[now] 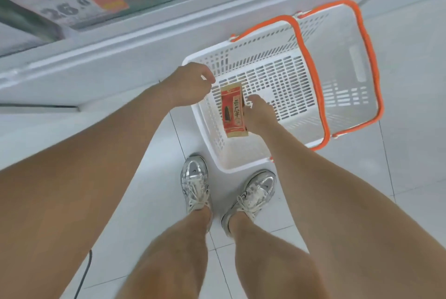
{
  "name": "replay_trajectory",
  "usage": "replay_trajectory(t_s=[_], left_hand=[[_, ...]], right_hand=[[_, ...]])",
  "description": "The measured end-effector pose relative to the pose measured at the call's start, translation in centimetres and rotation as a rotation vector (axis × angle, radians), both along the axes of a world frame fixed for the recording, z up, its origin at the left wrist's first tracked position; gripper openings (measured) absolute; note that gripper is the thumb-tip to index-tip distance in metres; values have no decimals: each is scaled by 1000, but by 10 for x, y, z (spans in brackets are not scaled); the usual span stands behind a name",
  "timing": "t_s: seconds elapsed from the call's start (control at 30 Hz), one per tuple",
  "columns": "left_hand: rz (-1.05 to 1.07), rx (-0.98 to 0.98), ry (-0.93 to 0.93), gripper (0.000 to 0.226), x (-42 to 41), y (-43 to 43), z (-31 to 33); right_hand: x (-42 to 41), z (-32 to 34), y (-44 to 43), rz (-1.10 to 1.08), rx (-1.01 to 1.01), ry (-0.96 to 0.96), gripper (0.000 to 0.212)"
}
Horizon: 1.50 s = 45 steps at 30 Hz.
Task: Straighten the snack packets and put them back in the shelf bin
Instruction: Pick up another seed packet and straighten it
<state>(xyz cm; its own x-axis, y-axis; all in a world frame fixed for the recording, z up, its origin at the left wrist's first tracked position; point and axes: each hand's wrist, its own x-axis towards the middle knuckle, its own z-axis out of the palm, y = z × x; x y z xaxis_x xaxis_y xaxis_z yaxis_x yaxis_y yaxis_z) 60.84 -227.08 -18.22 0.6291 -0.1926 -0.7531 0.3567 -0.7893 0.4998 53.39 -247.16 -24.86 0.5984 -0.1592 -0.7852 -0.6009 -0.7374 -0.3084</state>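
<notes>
Hands over basket: right hand [258,112] grips the right edge of a red-and-tan snack packet [233,111]; left hand [190,83] curled at its top-left corner, grip unclear. Silver sneakers [194,185] stand just beside the white perforated plastic basket [241,158] with orange handles [321,86], on a tiled floor [156,202]. Packet print is Chinese, illegible. The blurred shelf price tag [67,6] beyond reads "26".

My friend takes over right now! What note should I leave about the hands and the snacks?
Right hand: grip on the right edge of the red snack packet.
Left hand: fingers curled at the packet's top corner; unclear whether they hold it.
The packet is at the white basket on the floor; no other packet shows there.
Left: straighten it and put it in the bin on the shelf.
</notes>
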Motion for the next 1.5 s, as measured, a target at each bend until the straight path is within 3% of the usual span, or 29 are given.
replay_trajectory(t_s=[0.07, 0.2, 0.37, 0.47, 0.6, 0.8, 0.9, 1.03, 1.3, 1.5], left_hand=[[-21, 0, -9, 26, 2, -5, -7], [-53, -9, -22, 26, 2, -14, -13], [-46, -27, -30, 23, -4, -22, 5], [-42, -38, -41, 22, -8, -23, 35], [-61, -33, -44, 22, -8, -18, 103], [-34, -109, -81, 23, -7, 7, 254], [32, -119, -139, 26, -12, 20, 340], [204, -157, -243, 23, -36, 40, 447], [516, -157, -353, 22, -163, 108, 602], [849, -136, -417, 25, -294, 196, 640]], right_hand=[[-1, -10, -2, 85, -36, 75, 59], [2, -13, -1, 170, -57, 83, 56], [8, 9, 7, 253, -59, -26, 25], [12, 50, 15, 232, -39, -146, 23], [18, 134, 19, 230, 42, -252, 20], [20, 298, 26, 435, 46, -278, 33], [18, 384, 33, 486, 62, -302, 32], [10, 488, 51, 714, 57, -315, 31], [-46, 640, 129, 1006, 149, -410, 30], [-114, 696, 221, 1137, 251, -423, 31]])
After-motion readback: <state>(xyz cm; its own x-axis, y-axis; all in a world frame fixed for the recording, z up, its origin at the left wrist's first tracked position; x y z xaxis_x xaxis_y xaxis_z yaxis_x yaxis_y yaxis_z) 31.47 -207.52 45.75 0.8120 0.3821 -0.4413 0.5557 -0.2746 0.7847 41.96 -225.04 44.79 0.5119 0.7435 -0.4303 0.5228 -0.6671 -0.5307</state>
